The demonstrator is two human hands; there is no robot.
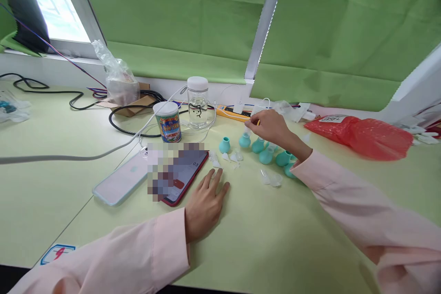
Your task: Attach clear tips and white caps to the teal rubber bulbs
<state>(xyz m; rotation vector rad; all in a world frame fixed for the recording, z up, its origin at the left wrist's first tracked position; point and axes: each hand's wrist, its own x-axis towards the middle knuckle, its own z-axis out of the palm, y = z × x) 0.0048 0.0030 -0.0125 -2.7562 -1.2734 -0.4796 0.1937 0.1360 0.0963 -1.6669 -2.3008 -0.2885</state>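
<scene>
My right hand [272,126] reaches over a group of small teal rubber bulbs. Its fingertips are pinched together on a small clear plastic piece [247,130] at the mouth of one teal bulb [244,141]. Another teal bulb [224,145] stands apart to the left with its mouth uncovered. More bulbs, one of them a teal bulb [266,156] in front, are partly covered by my right hand and wrist. My left hand [208,202] lies on the table with fingers spread, beside a red-cased phone [188,177]. Loose clear plastic pieces [270,178] and white scraps [225,157] lie near the bulbs.
Left of the lit phone lies a second phone [120,179] in a pale case. Behind stand a noodle cup [168,124] and a clear water bottle [197,105]. Cables, a power strip [230,113] and a plastic bag [120,82] line the back; a red bag [365,138] lies right.
</scene>
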